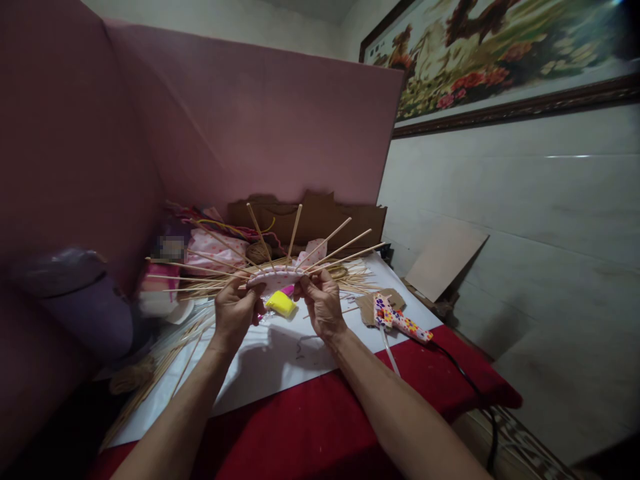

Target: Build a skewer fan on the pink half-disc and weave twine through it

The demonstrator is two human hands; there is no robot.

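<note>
Between my two hands, raised above the table, is a pale pink dotted fabric-covered disc (276, 279) seen nearly edge-on. Thin wooden sticks (295, 233) fan out from its rim to the left, up and right. My left hand (236, 308) pinches the disc's left edge, its fingers closed. At the right edge my right hand (323, 303) grips it between thumb and fingers. Below the disc, a yellow packet (281, 304) lies on the white sheet (295, 353), and a bit of magenta shows behind it. Part of the disc's underside is hidden by my fingers.
A flower-patterned glue gun (403, 319) rests on a cardboard scrap (367, 309) at right, its black cord (463, 373) running off the red cloth (300, 427). Loose sticks (160, 367) lie at left. Pink dotted fabric (215, 248) and torn cardboard (315, 217) stand at the back.
</note>
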